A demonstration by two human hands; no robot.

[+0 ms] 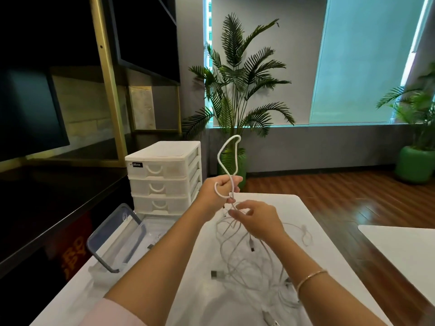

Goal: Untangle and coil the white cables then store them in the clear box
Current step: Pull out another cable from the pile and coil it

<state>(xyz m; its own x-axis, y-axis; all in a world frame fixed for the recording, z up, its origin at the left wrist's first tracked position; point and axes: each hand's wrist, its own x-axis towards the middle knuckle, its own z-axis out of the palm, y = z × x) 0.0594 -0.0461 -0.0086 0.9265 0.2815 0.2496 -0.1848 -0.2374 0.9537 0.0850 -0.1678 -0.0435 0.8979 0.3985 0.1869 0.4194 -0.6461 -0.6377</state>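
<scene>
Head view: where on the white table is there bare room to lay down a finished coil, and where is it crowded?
Bare patches: the white table's far right corner beyond the right hand, and the near strip between the left forearm and the clear plastic box with its blue-rimmed lid. Crowded: the middle and near right, under the tangled white cables. The left hand holds one loop up.

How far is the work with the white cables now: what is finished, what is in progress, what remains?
Done: the clear box stands open, its lid leaning up; whether it holds anything is unclear. In progress: the left hand grips a raised cable loop, and the right hand pinches strands below it. Left: most cables lie tangled on the table.
</scene>
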